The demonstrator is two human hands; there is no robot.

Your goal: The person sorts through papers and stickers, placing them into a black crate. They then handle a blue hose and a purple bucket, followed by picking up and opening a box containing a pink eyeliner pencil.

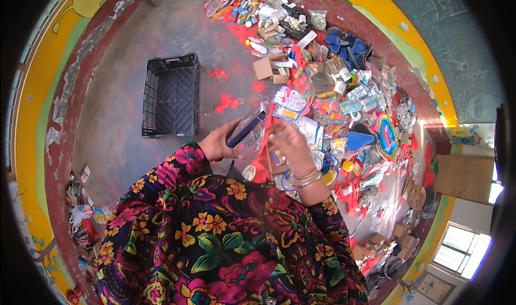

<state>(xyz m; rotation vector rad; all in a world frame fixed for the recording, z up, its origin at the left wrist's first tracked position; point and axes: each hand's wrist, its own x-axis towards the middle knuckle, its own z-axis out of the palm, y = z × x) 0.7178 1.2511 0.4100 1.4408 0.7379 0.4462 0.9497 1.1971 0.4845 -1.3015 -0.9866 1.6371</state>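
My left hand [219, 143] grips a slim dark blue box [245, 128], held tilted with its lighter end pointing up and to the right. My right hand [291, 146], with bangles at its wrist, hovers just right of the box, its fingers loosely bent and apart. Nothing shows in that hand. Below and beyond it spreads a large heap of mixed goods on the floor. Close by in the heap are a printed white and blue pack [290, 101] and a blue coiled cord [329, 162].
A black plastic crate [171, 96] stands on the grey floor at the left. An opened cardboard box [271, 69], blue insole-shaped pieces [359, 138] and red scraps [228, 103] lie ahead and right. More clutter [83, 219] sits along the left wall.
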